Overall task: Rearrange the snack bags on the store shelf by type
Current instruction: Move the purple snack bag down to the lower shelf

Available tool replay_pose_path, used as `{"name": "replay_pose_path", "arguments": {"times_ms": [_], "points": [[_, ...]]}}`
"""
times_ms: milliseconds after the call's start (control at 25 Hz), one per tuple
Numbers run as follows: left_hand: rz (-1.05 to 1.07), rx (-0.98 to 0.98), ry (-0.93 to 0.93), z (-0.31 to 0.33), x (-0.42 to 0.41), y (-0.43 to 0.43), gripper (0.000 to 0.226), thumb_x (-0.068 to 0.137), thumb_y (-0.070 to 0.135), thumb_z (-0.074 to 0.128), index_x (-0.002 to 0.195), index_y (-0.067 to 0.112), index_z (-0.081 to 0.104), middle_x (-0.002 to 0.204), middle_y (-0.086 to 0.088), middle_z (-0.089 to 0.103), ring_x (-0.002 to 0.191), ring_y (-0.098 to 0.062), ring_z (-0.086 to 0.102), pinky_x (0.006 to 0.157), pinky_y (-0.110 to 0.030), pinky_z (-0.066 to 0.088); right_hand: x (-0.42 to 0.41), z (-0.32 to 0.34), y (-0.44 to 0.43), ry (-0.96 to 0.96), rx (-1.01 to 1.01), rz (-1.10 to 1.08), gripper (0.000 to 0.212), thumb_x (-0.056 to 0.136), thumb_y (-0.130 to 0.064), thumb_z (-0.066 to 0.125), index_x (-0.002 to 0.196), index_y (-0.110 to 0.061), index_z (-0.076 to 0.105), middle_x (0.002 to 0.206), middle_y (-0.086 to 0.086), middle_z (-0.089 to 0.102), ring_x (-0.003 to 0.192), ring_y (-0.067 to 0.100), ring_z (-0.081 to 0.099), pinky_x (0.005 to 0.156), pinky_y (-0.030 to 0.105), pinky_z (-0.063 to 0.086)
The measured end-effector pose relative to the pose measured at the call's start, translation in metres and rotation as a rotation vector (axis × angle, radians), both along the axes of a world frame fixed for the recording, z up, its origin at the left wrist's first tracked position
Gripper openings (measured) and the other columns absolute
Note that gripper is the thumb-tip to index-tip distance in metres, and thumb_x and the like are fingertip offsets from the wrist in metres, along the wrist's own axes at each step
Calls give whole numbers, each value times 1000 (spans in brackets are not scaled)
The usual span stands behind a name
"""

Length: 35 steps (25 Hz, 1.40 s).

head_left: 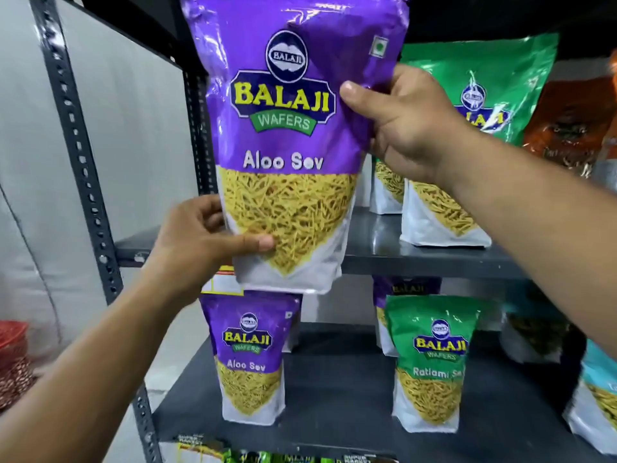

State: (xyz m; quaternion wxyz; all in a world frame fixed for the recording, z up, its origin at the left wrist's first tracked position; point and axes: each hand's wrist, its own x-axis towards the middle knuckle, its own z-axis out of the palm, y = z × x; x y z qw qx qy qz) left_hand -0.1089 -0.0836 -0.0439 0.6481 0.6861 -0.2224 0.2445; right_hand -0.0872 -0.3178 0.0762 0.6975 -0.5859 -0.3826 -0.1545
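Observation:
I hold a large purple Aloo Sev bag (287,135) upright in front of the upper shelf (417,259). My left hand (200,242) grips its lower left corner, thumb across the front. My right hand (404,125) pinches its right edge at mid height. Behind my right hand a green bag (480,78) stands on the upper shelf, with another partly hidden bag to its left. On the lower shelf (334,396) stand a smaller purple Aloo Sev bag (250,359) at the left and a green Ratlami Sev bag (430,362) further right, with a second purple bag (400,292) behind it.
An orange bag (571,121) sits at the upper shelf's far right. A teal bag (597,396) and a dark bag (534,329) stand at the lower right. The dark perforated rack post (80,152) runs down the left. Red baskets (13,339) lie at far left. More packets (267,457) show below.

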Motion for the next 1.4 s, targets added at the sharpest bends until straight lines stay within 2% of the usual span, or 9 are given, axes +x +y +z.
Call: {"name": "replay_pose_path", "arguments": {"times_ms": [160, 320, 400, 560, 720, 1040, 1120, 1240, 1400], "points": [[-45, -101, 80, -88, -56, -39, 63, 26, 18, 94, 86, 26, 76, 90, -2, 81, 79, -13, 77, 65, -21, 60, -33, -77, -46, -25, -73, 84, 21, 82, 0, 61, 101, -9, 67, 96, 6, 73, 93, 22, 66, 88, 40, 56], [-10, -141, 247, -185, -66, -76, 66, 32, -1, 97, 91, 14, 71, 89, -8, 80, 78, -16, 76, 66, -24, 61, -35, -165, -68, 101, -179, 47, 22, 83, 3, 62, 98, -11, 69, 87, -8, 74, 84, 11, 65, 77, 25, 57], [35, -128, 314, -225, -56, -88, 68, 36, -6, 91, 97, 4, 63, 85, -5, 79, 75, -11, 74, 65, -21, 60, -25, -206, -76, 210, -208, -9, 21, 84, 4, 61, 100, -7, 67, 92, 2, 73, 82, 10, 65, 73, 23, 56], [93, -106, 405, -292, -18, -100, 76, 42, -8, 92, 109, 8, 58, 97, -2, 79, 88, -12, 74, 75, -26, 60, 8, -273, -82, 376, -188, -156, 25, 84, 6, 60, 85, -18, 68, 94, 11, 70, 84, 19, 63, 82, 41, 53], [75, -67, 493, -328, 23, -99, 72, 52, 0, 93, 114, 12, 57, 112, -10, 74, 106, -23, 69, 97, -49, 53, 44, -314, -71, 523, -38, -209, 29, 82, 8, 62, 78, -20, 71, 79, -5, 75, 76, 17, 67, 72, 33, 56], [91, -109, 540, -364, 87, -91, 78, 49, 4, 91, 117, 13, 53, 114, -8, 73, 113, -29, 65, 96, -46, 52, 92, -351, -56, 518, -104, -294, 28, 83, 5, 63, 82, -23, 68, 75, -14, 76, 72, 3, 69, 64, 18, 54], [97, -96, 530, -368, 94, -90, 76, 48, 10, 91, 114, 16, 55, 113, -3, 74, 109, -24, 67, 94, -43, 52, 93, -359, -55, 492, -134, -312, 24, 84, 2, 64, 90, -21, 65, 81, -13, 77, 78, 4, 69, 69, 21, 55], [69, -53, 537, -366, 97, -87, 71, 52, 11, 90, 113, 19, 56, 113, -3, 75, 107, -25, 69, 91, -36, 55, 87, -367, -53, 459, -185, -377, 25, 84, -6, 66, 105, -17, 59, 99, 0, 74, 96, 20, 68, 87, 42, 53], [262, -12, 510, -372, 67, -88, 61, 63, 1, 90, 110, 19, 56, 108, -6, 73, 106, -25, 68, 90, -28, 54, 39, -400, -61, 515, -125, -235, 40, 86, -17, 64, 117, -35, 45, 128, -23, 56, 114, -17, 48, 93, 7, 38]]}}
